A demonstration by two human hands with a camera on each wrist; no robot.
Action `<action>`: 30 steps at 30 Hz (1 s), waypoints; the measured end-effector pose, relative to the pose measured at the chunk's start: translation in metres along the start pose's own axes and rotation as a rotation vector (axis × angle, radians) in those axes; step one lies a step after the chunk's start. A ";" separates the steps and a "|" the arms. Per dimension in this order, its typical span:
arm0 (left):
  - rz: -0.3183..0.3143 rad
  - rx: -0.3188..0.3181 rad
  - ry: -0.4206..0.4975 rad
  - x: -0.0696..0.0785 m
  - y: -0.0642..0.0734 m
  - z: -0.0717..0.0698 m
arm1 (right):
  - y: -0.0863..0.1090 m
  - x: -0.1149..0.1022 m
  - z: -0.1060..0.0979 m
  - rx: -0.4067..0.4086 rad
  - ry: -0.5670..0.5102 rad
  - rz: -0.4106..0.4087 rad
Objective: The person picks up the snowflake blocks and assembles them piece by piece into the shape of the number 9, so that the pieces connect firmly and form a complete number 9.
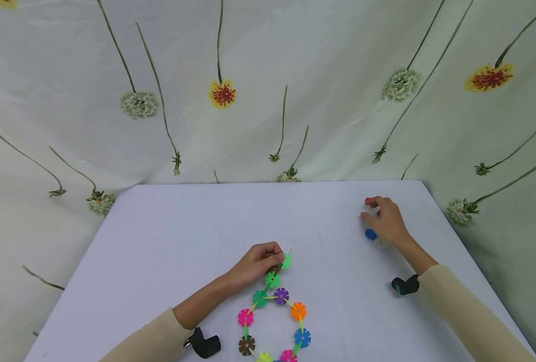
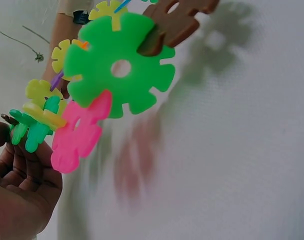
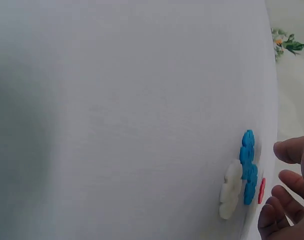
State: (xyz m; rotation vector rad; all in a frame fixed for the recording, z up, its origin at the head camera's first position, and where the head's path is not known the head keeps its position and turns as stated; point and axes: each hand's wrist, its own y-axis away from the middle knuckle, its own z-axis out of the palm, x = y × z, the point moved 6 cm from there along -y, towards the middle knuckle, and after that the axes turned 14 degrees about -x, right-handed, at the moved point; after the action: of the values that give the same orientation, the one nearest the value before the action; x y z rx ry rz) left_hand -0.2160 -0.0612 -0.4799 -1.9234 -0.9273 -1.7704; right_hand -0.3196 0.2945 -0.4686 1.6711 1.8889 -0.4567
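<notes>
In the head view, my left hand (image 1: 255, 265) pinches one end of a chain of interlocking flower-shaped plastic discs. A green disc (image 1: 272, 279) hangs just below the fingers, and the rest forms a coloured ring whose lower part is cut off by the frame. From the left wrist, a large green disc (image 2: 94, 62) and a pink disc (image 2: 74, 145) show close up. My right hand (image 1: 389, 221) is over loose discs at the back right, fingers apart. Blue discs (image 3: 249, 170), white discs (image 3: 230, 190) and a red disc (image 3: 262, 191) lie near its fingertips.
A white-covered table (image 1: 195, 216) spans the work area. Behind it hangs a flower-print cloth (image 1: 259, 50). Black devices are strapped at both wrists, one by the left sleeve (image 1: 204, 344) and one by the right sleeve (image 1: 405, 285).
</notes>
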 end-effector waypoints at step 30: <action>-0.003 -0.002 0.005 0.001 0.002 -0.003 | -0.023 0.002 0.006 -0.057 -0.091 0.051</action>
State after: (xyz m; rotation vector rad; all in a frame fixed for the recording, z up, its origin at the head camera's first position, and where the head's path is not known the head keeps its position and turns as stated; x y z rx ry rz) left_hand -0.2174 -0.0643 -0.4778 -1.9185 -0.9271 -1.7778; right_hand -0.3415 0.2883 -0.4771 1.6298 1.7730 -0.4462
